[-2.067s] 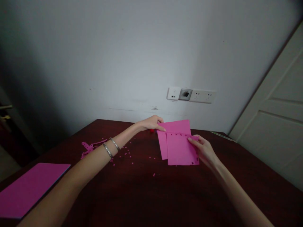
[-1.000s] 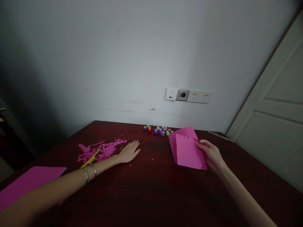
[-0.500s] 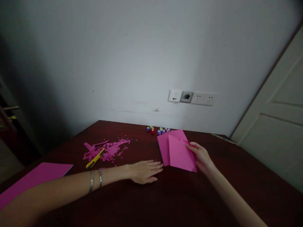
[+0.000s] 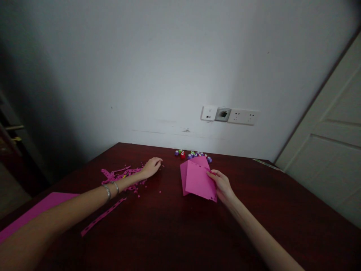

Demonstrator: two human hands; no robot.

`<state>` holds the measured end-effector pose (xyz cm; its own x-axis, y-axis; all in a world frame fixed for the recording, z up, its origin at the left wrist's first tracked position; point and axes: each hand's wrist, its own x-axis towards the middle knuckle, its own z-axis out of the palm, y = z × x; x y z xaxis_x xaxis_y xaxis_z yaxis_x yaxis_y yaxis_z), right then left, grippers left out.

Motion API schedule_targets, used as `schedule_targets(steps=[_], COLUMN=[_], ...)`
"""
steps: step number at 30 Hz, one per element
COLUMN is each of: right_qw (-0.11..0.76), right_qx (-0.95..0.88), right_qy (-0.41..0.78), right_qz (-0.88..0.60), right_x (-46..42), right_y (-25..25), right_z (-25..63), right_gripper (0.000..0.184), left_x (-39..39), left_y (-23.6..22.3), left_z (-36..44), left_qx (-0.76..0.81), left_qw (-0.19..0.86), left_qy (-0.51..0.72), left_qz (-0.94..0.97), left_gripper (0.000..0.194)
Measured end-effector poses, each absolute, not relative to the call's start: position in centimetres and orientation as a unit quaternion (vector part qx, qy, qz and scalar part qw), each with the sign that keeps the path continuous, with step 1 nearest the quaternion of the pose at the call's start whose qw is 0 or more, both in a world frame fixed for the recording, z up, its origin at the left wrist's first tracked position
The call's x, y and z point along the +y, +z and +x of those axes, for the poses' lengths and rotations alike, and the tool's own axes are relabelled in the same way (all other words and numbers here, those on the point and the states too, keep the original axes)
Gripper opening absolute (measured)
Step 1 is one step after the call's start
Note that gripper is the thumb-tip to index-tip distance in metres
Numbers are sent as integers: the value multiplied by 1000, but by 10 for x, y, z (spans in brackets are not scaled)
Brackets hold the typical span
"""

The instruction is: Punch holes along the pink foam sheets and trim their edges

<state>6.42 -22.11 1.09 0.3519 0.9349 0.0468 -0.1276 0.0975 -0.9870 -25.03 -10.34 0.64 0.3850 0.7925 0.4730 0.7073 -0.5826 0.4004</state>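
Note:
My right hand (image 4: 221,185) pinches pink punched sheets (image 4: 200,180) by their right edge, above the dark red table. One sheet sticks out behind the front one, and small holes run along its edges. My left hand (image 4: 152,167) is low over the table, beside a heap of pink scraps (image 4: 108,175), fingers loosely bent and the thumb apart; nothing shows in it. My left forearm hides part of the heap. Only a small yellow bit of a utility knife (image 4: 124,176) shows among the scraps. A punched pink strip (image 4: 103,217) lies nearer me.
Several small purple, red and green craft punches (image 4: 189,155) stand at the back edge near the wall. A larger pink sheet (image 4: 42,210) lies at the left, partly under my left arm. Wall sockets (image 4: 243,116) are behind the table, with a white door (image 4: 335,139) at the right.
My left hand has moved left and back, from flat on the table to beside the scraps. My right hand has shifted left with the pink sheets. The knife is now mostly hidden.

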Motion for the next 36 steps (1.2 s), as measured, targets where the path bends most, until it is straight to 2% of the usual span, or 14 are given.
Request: schedule_targets(steps=[5,12,19,25,28,31,34,36], right_qw=[615,534,458,452,469,498,536,561], right_qx=[-429,-519,-567,-552,-534,-515,-503,-499], right_qy=[326,209,181,213,257,314,351,358], right_qz=[-576,-634,-660,-668,-655,-622,-580,-555], right_x=[-203,-207,-217,-217,-214,-212,-214,-215], right_y=[-11,-22,-16,-12,-12,-11,-7,-2], right_z=[61,77,81,90,90,88,87,86], right_gripper=[30,20,16,22,28,33,28,27], left_x=[-99,-126,-152,-145,-132,-119,-115,-118], left_y=[13,-10,-7,-5,-6,-3,2,7], left_z=[-234,-194,-159,-150,-147,-140,-134,-131], left_qx=[467,421,418,463,454,450,467,421], left_qw=[73,96,90,113,151,220,367,494], left_qy=[351,254,186,210,243,318,448,489], left_qz=[808,865,885,854,844,805,669,583], left_gripper=[28,22,33,28,25,38,52,52])
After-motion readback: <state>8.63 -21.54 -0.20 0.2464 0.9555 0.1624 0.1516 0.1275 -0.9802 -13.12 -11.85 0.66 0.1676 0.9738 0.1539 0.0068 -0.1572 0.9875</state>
